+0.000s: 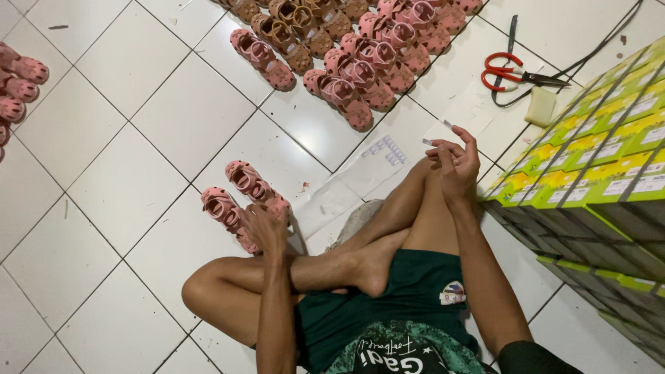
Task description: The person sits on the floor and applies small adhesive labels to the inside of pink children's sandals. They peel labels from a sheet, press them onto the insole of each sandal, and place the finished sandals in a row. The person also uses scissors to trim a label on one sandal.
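Just then, the left hand (267, 225) grasped a pink sandal (253, 187), toes toward ten o'clock; the right hand (457, 163) pinched small stickers (438, 135).

Bright, even light (edges bowed)

Pink sandals (15, 86) cut off at left edge — tiny stickers on right hand (456, 165) fingertips, illegible.

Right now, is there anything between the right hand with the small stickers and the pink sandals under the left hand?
Yes. The person's raised knee lies between the right hand and the pink sandals, which the left hand touches.
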Demonstrator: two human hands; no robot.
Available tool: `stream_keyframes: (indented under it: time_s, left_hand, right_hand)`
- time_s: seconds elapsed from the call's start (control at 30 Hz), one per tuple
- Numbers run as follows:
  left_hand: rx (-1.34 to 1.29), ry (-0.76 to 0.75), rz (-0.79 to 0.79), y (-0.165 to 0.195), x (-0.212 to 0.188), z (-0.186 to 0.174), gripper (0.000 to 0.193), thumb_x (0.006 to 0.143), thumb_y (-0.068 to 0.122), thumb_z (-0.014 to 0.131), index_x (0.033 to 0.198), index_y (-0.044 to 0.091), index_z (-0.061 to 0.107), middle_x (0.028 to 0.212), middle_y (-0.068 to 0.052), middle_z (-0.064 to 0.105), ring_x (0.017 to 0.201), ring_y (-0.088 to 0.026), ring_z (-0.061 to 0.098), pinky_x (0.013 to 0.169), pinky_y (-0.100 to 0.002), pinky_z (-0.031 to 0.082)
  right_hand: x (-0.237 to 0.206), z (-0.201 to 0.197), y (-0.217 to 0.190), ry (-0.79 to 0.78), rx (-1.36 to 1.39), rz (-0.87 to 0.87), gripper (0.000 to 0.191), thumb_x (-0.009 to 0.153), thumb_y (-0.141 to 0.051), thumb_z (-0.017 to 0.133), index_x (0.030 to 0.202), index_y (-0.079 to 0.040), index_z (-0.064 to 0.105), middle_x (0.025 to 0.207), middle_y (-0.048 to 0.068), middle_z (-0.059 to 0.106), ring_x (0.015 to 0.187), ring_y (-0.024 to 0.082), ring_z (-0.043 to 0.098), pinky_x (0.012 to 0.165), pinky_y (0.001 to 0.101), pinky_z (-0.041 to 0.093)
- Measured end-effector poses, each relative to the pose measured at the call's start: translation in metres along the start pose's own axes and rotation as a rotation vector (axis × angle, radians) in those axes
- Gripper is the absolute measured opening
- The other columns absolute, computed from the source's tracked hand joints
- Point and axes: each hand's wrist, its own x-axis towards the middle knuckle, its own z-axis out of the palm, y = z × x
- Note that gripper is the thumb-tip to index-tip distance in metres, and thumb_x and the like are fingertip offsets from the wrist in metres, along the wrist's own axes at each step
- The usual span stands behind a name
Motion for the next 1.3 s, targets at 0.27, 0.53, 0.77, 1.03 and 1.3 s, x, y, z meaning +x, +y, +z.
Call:
stream_keyframes:
  time_s: [0.27,0.53,0.77,1.03,1.3]
  left_hand:
    - [-0.314,-0.132,-0.172,-0.001,-0.012,0.014,0.079,0.074,0.036,0.088,0.123,-0.011,0.049,0.124,-0.031,0.055,0.117,-0.048,0.054,0.098,-0.054,0.046]
    - [-0.436,-0.212,-0.285,-0.012,-0.001,0.020,0.081,0.068,0.035,0.089,0.127,-0.006,0.052,0.115,-0.030,0.067,0.105,-0.045,0.067,0.094,-0.050,0.054]
    - [-0.909,-0.210,-0.444,0.009,-0.017,-0.023,0.081,0.072,0.029,0.092,0.132,-0.001,0.047,0.117,-0.020,0.068,0.105,-0.032,0.069,0.090,-0.039,0.055]
    - [-1.529,-0.160,-0.410,0.065,-0.075,-0.036,0.058,0.086,0.014,0.081,0.129,-0.003,0.045,0.123,-0.015,0.061,0.115,-0.026,0.066,0.095,-0.035,0.057]
    - [-1.489,-0.124,-0.220,0.109,-0.116,-0.061,0.057,0.098,0.028,0.068,0.141,0.000,0.043,0.140,-0.018,0.051,0.134,-0.027,0.051,0.111,-0.038,0.045]
  right_hand:
    - [-0.006,0.007,-0.016,-0.096,0.121,0.092,0.052,0.103,-0.007,0.057,0.151,0.000,0.036,0.118,0.019,0.069,0.097,0.019,0.070,0.083,0.0285,0.056]
    - [-0.027,0.035,0.007,-0.170,0.490,0.336,0.059,0.097,-0.004,0.057,0.153,-0.007,0.036,0.123,0.019,0.063,0.102,0.025,0.066,0.088,0.0371,0.056]
    - [-0.049,0.071,0.030,-0.300,0.664,0.416,0.062,0.097,-0.005,0.058,0.155,-0.010,0.036,0.126,0.016,0.063,0.107,0.025,0.065,0.091,0.0386,0.056]
    - [-0.110,0.141,0.022,-0.558,0.335,0.397,0.075,0.096,-0.012,0.067,0.158,-0.010,0.026,0.148,0.020,0.048,0.122,0.028,0.062,0.099,0.0395,0.056]
    - [-0.097,0.138,0.004,-0.542,0.377,0.178,0.096,0.089,0.004,0.075,0.162,-0.010,0.015,0.156,0.023,0.038,0.118,0.027,0.063,0.097,0.0355,0.059]
